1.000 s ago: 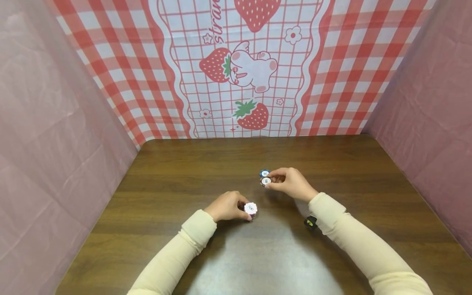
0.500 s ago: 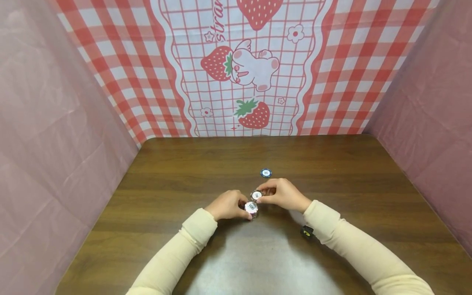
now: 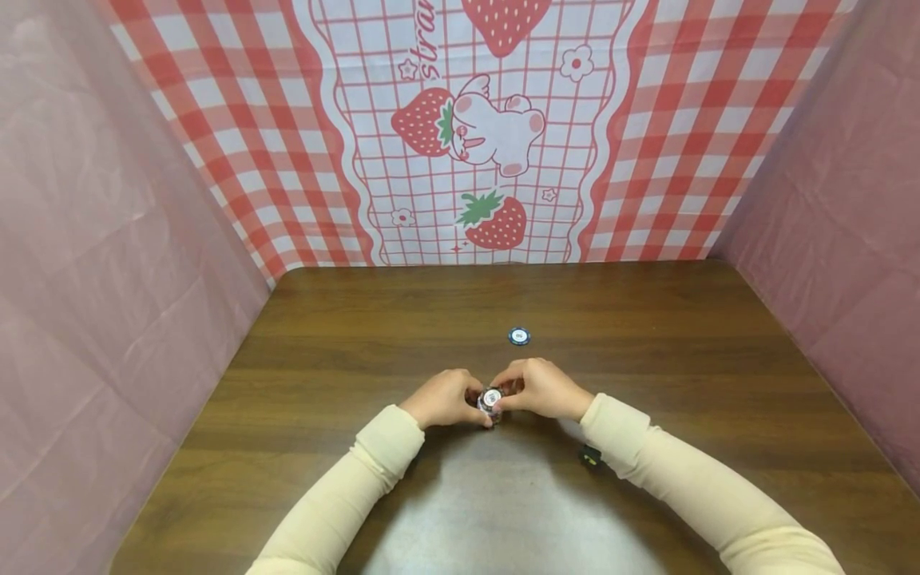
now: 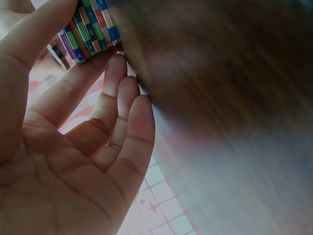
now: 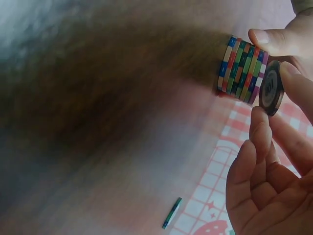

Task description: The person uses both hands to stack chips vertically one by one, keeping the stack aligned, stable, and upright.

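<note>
My left hand [image 3: 444, 399] holds a stack of several multicoloured poker chips [image 5: 240, 70] upright on the table, thumb and fingers on its sides. In the left wrist view, part of the stack [image 4: 91, 30] shows at the top between thumb and index finger. My right hand [image 3: 539, 389] pinches a single black poker chip [image 5: 271, 88] by its edge. That chip hovers just over the purple-edged top of the stack, slightly tilted, with a narrow gap. Farther back, a lone blue poker chip [image 3: 519, 336] lies flat on the table.
The brown wooden table [image 3: 359, 319] meets a red-and-white strawberry-print cloth [image 3: 273, 144] at the back. Pink cloth hangs on the left [image 3: 108, 279] and right. A small dark device [image 3: 590, 455] sits under the right cuff.
My right hand has carried the black chip from beside the blue chip toward me and left, over the stack. My left hand has stayed at the stack; the blue chip lies where it was.
</note>
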`<state>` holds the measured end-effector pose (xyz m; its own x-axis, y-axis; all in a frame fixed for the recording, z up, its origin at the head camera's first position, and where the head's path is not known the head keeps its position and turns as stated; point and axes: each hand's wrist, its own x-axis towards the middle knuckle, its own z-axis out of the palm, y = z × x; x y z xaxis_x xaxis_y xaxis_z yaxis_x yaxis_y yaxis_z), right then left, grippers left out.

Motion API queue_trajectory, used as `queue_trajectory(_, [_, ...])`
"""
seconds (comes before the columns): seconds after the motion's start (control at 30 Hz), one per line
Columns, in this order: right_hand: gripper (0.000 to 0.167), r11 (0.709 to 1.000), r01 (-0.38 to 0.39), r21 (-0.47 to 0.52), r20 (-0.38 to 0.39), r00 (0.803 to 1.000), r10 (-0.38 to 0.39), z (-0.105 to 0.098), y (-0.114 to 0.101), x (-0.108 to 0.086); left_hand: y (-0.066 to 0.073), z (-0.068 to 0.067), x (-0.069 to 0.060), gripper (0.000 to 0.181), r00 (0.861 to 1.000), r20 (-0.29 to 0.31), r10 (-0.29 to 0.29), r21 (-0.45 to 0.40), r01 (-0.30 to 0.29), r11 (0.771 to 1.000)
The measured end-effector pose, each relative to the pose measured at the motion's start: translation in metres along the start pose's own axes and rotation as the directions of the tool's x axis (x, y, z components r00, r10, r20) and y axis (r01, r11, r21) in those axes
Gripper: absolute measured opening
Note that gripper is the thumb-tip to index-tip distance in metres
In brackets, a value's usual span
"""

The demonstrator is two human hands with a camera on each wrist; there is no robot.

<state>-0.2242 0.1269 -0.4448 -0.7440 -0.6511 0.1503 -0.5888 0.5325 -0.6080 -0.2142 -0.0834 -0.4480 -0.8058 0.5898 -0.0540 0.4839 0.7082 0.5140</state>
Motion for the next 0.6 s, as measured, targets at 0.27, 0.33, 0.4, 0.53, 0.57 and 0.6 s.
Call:
queue_trajectory(0.27, [0.027,0.999,0.015,-0.042,0.003,1.000,-0.015,0.0010,-0.0034,0.0012,-0.0008,0.0006,0.0005,0.022,1.000,0.003,0.003,0.001,-0.003,1.000])
queue_trajectory(0.33, [0.027,0.998,0.020,-0.054,0.004,1.000,-0.019,0.0015,-0.0032,0.0013,-0.0016,0.0009,0.0008,0.023,1.000,0.004,0.005,-0.001,-0.005,1.000])
queue_trajectory(0.4, [0.027,0.998,0.024,-0.066,0.006,1.000,-0.024,0.0020,-0.0029,0.0011,-0.0022,0.0010,0.0009,0.023,1.000,0.006,0.005,-0.004,-0.005,1.000])
queue_trajectory(0.53, [0.026,0.996,0.029,-0.085,0.007,1.000,-0.029,0.0025,-0.0030,0.0013,-0.0025,0.0007,0.0007,0.023,1.000,0.009,0.004,-0.012,-0.003,1.000])
queue_trajectory(0.57, [0.026,0.996,0.030,-0.089,0.007,1.000,-0.029,0.0025,-0.0034,0.0012,-0.0022,0.0005,0.0006,0.023,1.000,0.009,0.003,-0.014,-0.003,1.000])
queue_trajectory(0.6, [0.026,0.996,0.024,-0.091,0.008,1.000,-0.023,0.0024,-0.0038,0.0013,-0.0021,0.0003,0.0004,0.023,1.000,0.010,0.002,-0.014,-0.002,1.000])
